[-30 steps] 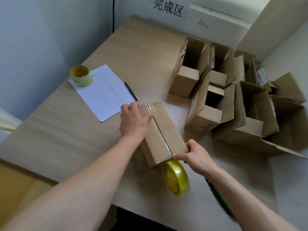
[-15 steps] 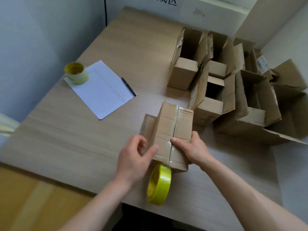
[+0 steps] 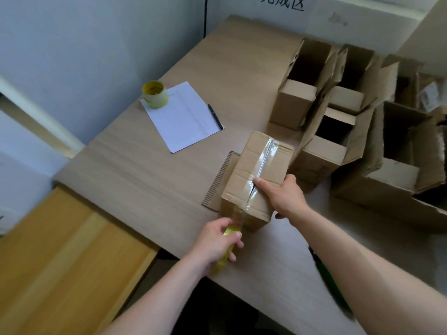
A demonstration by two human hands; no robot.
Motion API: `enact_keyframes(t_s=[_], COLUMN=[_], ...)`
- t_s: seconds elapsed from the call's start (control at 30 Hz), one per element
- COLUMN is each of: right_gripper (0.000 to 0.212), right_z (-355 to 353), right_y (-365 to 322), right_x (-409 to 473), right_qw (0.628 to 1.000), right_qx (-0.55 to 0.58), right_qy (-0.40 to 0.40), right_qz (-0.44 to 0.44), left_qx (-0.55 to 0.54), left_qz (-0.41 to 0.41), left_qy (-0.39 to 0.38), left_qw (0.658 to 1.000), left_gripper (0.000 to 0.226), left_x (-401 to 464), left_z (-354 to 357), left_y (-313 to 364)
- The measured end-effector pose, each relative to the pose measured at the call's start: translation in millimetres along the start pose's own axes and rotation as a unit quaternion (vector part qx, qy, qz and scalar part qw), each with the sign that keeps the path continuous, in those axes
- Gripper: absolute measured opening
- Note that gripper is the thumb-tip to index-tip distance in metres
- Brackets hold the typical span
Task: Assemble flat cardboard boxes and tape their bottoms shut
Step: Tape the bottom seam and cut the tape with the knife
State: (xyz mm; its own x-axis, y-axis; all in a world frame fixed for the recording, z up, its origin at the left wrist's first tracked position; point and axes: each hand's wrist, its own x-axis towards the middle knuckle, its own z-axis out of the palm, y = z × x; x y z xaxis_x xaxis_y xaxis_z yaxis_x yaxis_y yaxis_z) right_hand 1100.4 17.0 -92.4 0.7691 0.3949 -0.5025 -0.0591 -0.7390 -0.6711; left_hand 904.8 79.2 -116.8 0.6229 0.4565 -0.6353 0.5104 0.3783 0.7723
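Thumb presses tape; left hand grips roll.

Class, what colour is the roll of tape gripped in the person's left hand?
Yellow: the tape roll in the left hand shows best in the head view.
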Motion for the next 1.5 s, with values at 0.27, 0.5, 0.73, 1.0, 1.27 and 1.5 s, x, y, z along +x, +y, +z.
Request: enact_keyframes(t_s=[0.27, 0.5, 0.73, 1.0, 1.27, 1.5], right_gripper=[0.076, 0.048, 0.026, 0.049, 0.042, 0.041], right_z=[-11.0, -45.6, -32.0, -8.6, -2.5, 10.5], right_y=[21.0, 179.8, 222.8, 106.7, 67.4, 68.6], right_x=[-6.2, -58.4, -89.6, -147.0, -122.3, -113.7], right_qw=[0.997, 0.961, 0.967, 0.950, 0.919, 0.925], right_qx=[0.063, -0.239, -0.205, -0.101, -0.246, -0.273], right_qy=[-0.009, 0.138, 0.147, 0.032, -0.024, -0.012], right_qz=[-0.037, 0.016, 0.040, -0.295, -0.307, -0.264], left_qx=[0.060, 0.075, 0.093, 0.087, 0.121, 0.183], left_qz=[0.008, 0.049, 0.075, 0.085, 0.104, 0.072], left_qy=[0.108, 0.116, 0.080, 0.069, 0.068, 0.100], left_qw=[0.992, 0.989, 0.990, 0.990, 0.985, 0.975], left_gripper=[0.026, 0.028, 0.027, 0.037, 0.037, 0.047], left_x=[16.6, 33.1, 35.0, 34.2, 27.6, 11.3], left_z=[10.4, 5.8, 1.6, 0.0, -2.8, -2.6], left_y=[-7.1, -15.8, -14.2, -17.4, -15.0, -14.0])
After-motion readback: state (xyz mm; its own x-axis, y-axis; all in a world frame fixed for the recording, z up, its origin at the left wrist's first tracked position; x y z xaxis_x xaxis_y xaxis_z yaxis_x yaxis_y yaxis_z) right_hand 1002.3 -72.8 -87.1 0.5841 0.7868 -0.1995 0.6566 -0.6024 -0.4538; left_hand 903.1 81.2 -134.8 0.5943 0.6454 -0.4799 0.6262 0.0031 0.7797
